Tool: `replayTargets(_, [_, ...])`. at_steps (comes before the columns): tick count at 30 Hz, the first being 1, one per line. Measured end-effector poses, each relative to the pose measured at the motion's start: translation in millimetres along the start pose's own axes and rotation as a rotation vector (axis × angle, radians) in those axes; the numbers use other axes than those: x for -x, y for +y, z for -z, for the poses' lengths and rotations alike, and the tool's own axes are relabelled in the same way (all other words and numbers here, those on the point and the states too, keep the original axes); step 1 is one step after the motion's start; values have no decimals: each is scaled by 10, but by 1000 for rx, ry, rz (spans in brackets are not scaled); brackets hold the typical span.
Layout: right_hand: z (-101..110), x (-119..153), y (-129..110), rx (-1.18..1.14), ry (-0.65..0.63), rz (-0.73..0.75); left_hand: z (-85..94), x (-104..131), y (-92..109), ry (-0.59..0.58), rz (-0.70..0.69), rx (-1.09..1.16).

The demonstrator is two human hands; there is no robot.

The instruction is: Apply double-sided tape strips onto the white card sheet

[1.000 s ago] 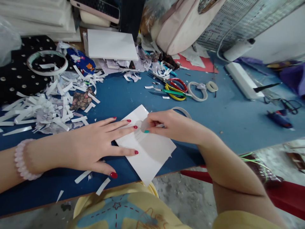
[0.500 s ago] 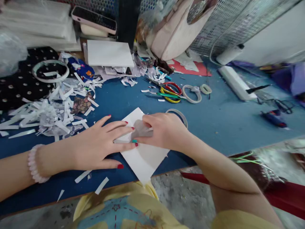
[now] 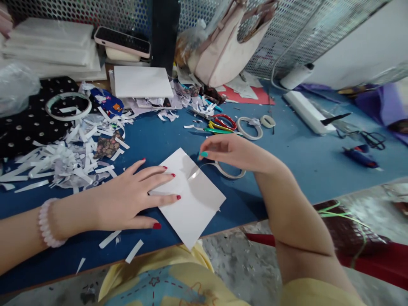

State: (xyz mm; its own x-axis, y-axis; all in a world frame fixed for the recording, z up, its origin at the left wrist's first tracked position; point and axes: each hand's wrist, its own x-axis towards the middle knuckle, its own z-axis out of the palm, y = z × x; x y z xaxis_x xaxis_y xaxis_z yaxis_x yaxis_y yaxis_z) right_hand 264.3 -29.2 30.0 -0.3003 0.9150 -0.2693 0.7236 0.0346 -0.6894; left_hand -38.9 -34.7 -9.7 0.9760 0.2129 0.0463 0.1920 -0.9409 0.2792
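Observation:
A square white sheet [image 3: 197,199] lies turned like a diamond near the table's front edge. My left hand [image 3: 127,197] is spread flat, its fingertips on the sheet's left part. Above the sheet's upper right edge is my right hand [image 3: 229,151], thumb and fingertips pinched together. A thin clear strip [image 3: 196,173] runs from the sheet towards a pale tape roll [image 3: 231,173] that lies right of the sheet, partly under my right hand. Whatever the pinch holds is too small to make out.
White paper scraps [image 3: 70,159] are heaped at the left. Behind my right hand lie scissors [image 3: 223,121] and another tape roll [image 3: 250,128]. A white stack [image 3: 143,83] and a handbag [image 3: 219,59] stand at the back. Blue snips [image 3: 360,156] lie at the right.
My right hand has lifted off the sheet and moved up and right, uncovering the sheet's middle and the clear strip. My left hand remains spread on the sheet.

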Motion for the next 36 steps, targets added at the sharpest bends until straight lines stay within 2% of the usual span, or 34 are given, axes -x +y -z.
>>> replayTargets(2, [55,8,47,58,32,26,-15,9,-4,19,-6,-8])
replayTargets(6, [92,20,91,191,-102,90,-35,22,-8,27,5,-15])
replayTargets(11, [57,18,95,243,-159,262,-39,29,-18,35,-5,-6])
replayTargets(21, [-28,-11,-19,333,-195,12,-56,28,-26,32,-7,2])
replayTargets(36, [-64,-85,-32,323,-213,-12,-52,17,6,41,13,-7])
